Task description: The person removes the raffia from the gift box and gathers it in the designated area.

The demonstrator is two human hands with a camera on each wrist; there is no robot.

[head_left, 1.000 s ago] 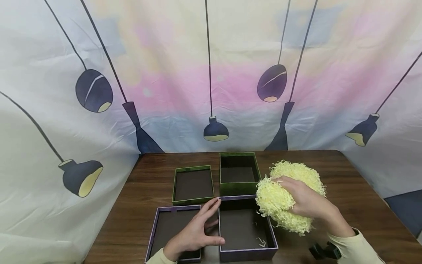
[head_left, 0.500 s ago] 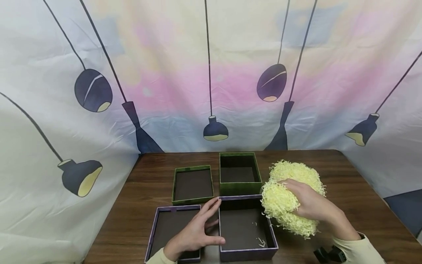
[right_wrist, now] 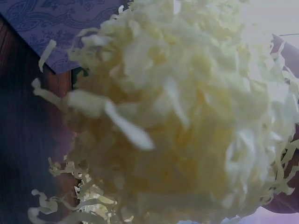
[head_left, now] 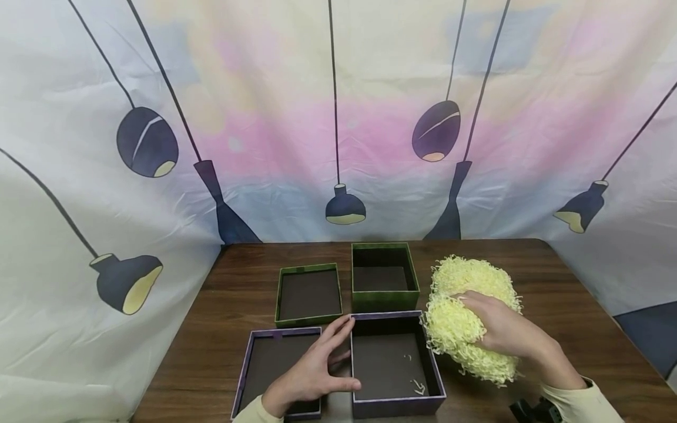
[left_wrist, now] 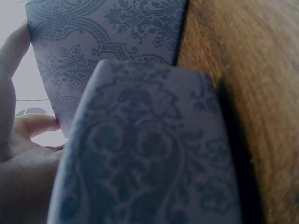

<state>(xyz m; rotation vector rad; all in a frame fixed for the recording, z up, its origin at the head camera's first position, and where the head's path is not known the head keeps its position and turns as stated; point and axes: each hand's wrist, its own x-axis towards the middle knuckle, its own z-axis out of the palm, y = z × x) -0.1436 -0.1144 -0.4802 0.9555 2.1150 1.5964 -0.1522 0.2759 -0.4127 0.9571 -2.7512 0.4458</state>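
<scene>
My left hand [head_left: 317,371] spreads its fingers along the left wall of the deep purple box [head_left: 399,408], fingertips at the back left corner and thumb near the front. In the left wrist view its fingers touch the patterned wall of that box [left_wrist: 70,74]. A few loose shreds [head_left: 418,388] lie inside. At the box's right, my right hand [head_left: 505,329] grips a clump of pale yellow shredded paper [head_left: 455,323] against a larger heap. Shredded paper [right_wrist: 173,116] fills most of the right wrist view, and the right fingers are hidden in it.
A shallow purple lid [head_left: 277,364] lies left of the box, partly under my left hand. Behind stand a shallow green lid [head_left: 309,322] and a deep green box [head_left: 385,302]. The wooden table [head_left: 555,294] ends at a printed cloth backdrop [head_left: 391,141].
The right hand and its clump of shredded paper have moved a little right and down, away from the purple box toward the heap. The left hand has stayed in place.
</scene>
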